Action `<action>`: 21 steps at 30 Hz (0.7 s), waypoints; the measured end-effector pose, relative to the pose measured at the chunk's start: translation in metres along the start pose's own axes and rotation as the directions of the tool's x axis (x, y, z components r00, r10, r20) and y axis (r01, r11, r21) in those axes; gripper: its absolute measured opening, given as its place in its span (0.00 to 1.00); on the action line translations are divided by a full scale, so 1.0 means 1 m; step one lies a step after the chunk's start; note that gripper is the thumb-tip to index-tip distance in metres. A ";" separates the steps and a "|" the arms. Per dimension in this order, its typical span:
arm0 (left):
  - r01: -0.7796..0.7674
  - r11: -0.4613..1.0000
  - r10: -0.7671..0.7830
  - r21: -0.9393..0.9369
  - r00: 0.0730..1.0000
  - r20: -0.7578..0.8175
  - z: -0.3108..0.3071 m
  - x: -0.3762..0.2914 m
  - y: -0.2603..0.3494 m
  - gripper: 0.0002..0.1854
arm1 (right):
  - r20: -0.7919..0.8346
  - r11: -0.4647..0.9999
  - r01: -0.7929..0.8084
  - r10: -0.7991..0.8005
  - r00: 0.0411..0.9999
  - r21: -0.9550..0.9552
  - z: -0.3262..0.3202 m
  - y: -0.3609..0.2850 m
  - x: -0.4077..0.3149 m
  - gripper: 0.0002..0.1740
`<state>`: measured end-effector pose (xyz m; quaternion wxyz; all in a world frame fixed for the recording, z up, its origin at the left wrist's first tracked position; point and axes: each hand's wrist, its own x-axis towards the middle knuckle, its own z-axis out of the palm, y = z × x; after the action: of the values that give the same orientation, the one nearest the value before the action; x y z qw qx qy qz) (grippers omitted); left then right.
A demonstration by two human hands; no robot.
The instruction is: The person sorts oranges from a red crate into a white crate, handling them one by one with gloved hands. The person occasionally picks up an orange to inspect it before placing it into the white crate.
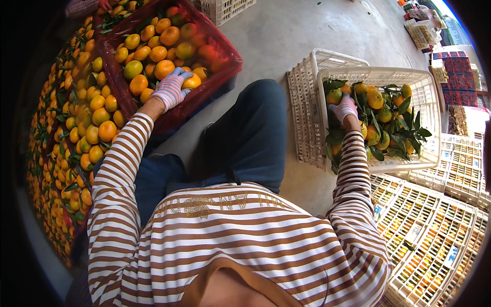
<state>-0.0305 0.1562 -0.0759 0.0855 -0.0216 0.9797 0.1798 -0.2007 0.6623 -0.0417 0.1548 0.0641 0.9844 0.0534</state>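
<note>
My left hand (170,89), in a striped knit glove, has its thumb and fingers around an orange mandarin (192,81). It is at the near side of a crate lined with red plastic film (180,103), among many loose mandarins (158,53). On the other side, my right hand (346,107), gloved alike, reaches into a white plastic crate (425,82). Green-orange mandarins with stems and leaves (378,132) fill its lower part. The right fingers are partly hidden among fruit and leaves, so whether they grip one cannot be told.
A large bank of mandarins (69,126) spreads along the left. White lidded crates of fruit (433,230) stand at the lower right. Another white crate (307,111) is under the right one. At the back are a white crate (226,9), stacked red boxes (456,76) and other people.
</note>
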 end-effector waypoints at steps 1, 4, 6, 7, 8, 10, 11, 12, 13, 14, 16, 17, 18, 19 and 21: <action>-0.011 1.000 0.011 0.001 1.000 -0.007 0.000 0.000 0.000 0.26 | -0.071 0.996 0.025 -0.019 0.997 0.080 0.009 0.008 0.002 0.49; -0.033 0.999 0.033 -0.001 0.998 -0.051 0.002 -0.001 -0.003 0.26 | -0.134 0.993 0.047 -0.032 0.990 0.112 0.002 0.015 -0.003 0.47; -0.037 0.999 0.037 -0.003 0.998 -0.056 0.007 0.001 -0.006 0.26 | -0.300 0.943 0.183 -0.095 0.949 0.278 -0.020 0.006 -0.010 0.41; -0.022 1.000 0.022 -0.001 0.999 -0.048 0.008 0.001 -0.008 0.26 | -0.373 0.873 0.276 -0.119 0.920 0.402 -0.030 -0.006 -0.013 0.36; -0.035 0.999 0.035 0.000 0.998 -0.059 0.009 0.001 -0.010 0.26 | -0.314 0.355 0.322 -0.081 0.946 0.878 -0.037 -0.025 -0.012 0.28; -0.037 0.999 0.038 0.017 0.997 -0.068 0.010 -0.001 -0.011 0.25 | -0.394 0.100 0.428 -0.250 0.884 0.898 -0.042 -0.066 -0.003 0.26; -0.027 0.999 0.028 0.027 0.997 -0.068 0.010 -0.003 -0.011 0.25 | -0.419 -0.089 0.416 -0.358 0.835 0.905 -0.037 -0.090 0.004 0.26; 0.004 1.000 -0.004 0.004 0.999 -0.050 0.010 -0.006 -0.011 0.25 | -0.445 0.241 0.622 -0.515 0.732 0.745 -0.026 -0.107 0.010 0.30; -0.003 1.000 0.002 -0.009 0.998 -0.061 0.010 -0.005 -0.011 0.25 | -0.530 0.551 0.795 -0.609 0.591 0.253 -0.013 -0.115 0.011 0.26; -0.020 1.000 0.019 -0.011 0.997 -0.069 0.010 -0.006 -0.011 0.26 | -0.427 0.762 0.618 -0.501 0.752 0.194 -0.004 -0.114 0.013 0.24; -0.034 0.999 0.034 -0.004 0.994 -0.102 0.010 -0.007 -0.011 0.26 | -0.336 0.863 0.430 -0.335 0.880 0.266 0.017 -0.109 0.013 0.23; -0.042 0.999 0.039 -0.020 0.994 -0.104 0.010 -0.008 -0.011 0.27 | -0.352 0.846 0.482 -0.391 0.851 0.227 0.025 -0.106 0.011 0.24; -0.050 0.998 0.047 -0.028 0.993 -0.104 0.009 -0.007 -0.011 0.27 | -0.347 0.866 0.464 -0.384 0.855 0.187 0.032 -0.105 0.009 0.25; -0.055 0.998 0.052 -0.033 0.993 -0.104 0.008 -0.007 -0.011 0.27 | -0.384 0.874 0.464 -0.382 0.841 0.145 0.039 -0.105 0.006 0.26; -0.046 0.999 0.044 -0.023 0.995 -0.088 0.008 -0.006 -0.011 0.27 | -0.154 0.789 0.561 -0.605 0.781 -0.251 0.051 -0.113 0.003 0.24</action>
<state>-0.0230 0.1491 -0.0858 0.0381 -0.0083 0.9805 0.1926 -0.2005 0.5554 -0.1048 0.0561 -0.2663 0.9567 0.1036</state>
